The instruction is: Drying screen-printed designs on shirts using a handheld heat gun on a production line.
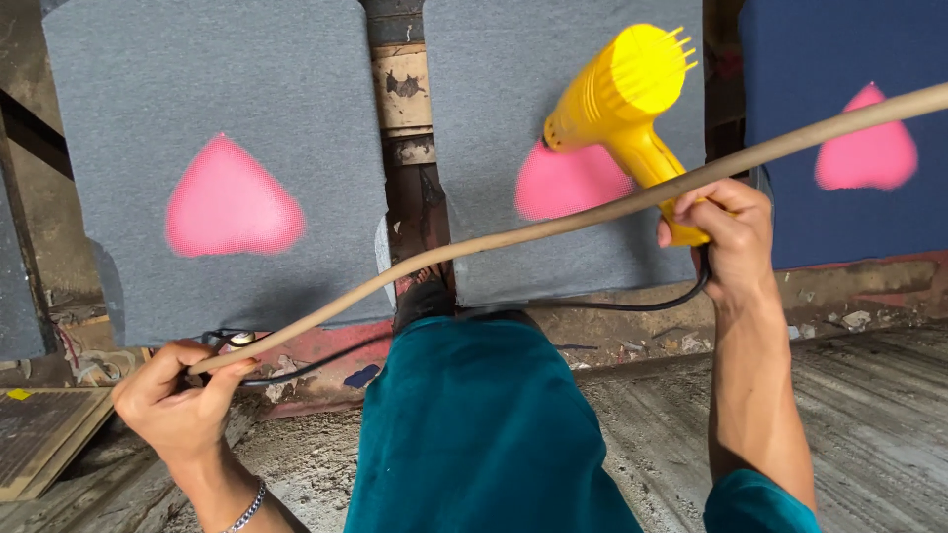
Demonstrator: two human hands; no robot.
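Observation:
My right hand (726, 232) grips the handle of a yellow heat gun (620, 104), its barrel aimed at a pink heart-shaped print (568, 183) on the middle grey fabric panel (499, 118). My left hand (178, 400) pinches the lower end of a long tan stick (474, 247), which runs diagonally up to the right, crossing in front of the right hand. The gun's black cord (632, 306) hangs down and trails left along the floor. My teal-clad leg (474, 424) fills the lower centre.
A left grey panel (118, 128) carries another pink heart (232, 202); a dark blue panel (839, 217) at right has a third pink heart (867, 148). A worn post (405, 109) stands between panels. Wooden boards (44, 434) lie lower left on the dusty floor.

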